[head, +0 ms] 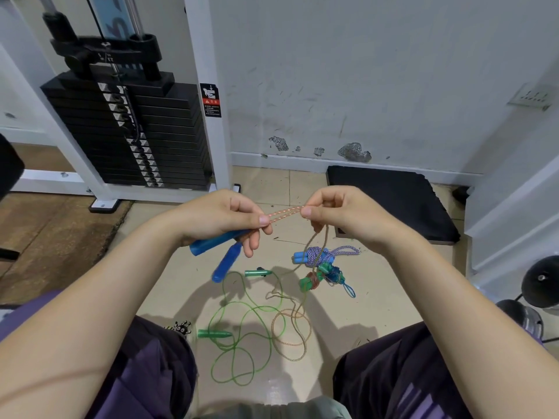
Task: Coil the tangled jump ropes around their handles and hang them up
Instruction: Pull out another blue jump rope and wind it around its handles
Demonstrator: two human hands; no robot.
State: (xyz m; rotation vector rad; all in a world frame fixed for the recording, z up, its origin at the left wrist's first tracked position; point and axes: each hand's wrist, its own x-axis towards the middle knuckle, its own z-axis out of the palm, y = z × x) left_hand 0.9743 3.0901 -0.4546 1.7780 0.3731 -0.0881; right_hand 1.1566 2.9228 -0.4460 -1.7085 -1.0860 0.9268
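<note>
My left hand [225,217] holds two dark blue handles [222,247] and pinches the doubled orange-pink rope [284,213]. My right hand [335,211] pinches the same two strands a short way to the right; from there the rope hangs down to loose loops [292,334] on the floor. A green rope [242,343] with two green handles [257,272] lies tangled on the tiles between my knees. Two coiled ropes lie further off: one with light blue handles and purple cord [314,256], one green and blue [322,276].
A white weight machine with a black plate stack [130,131] stands at the left. A black mat [393,198] lies against the wall at the right. Dumbbells [538,285] sit at the far right. My legs frame the tiled floor [187,285].
</note>
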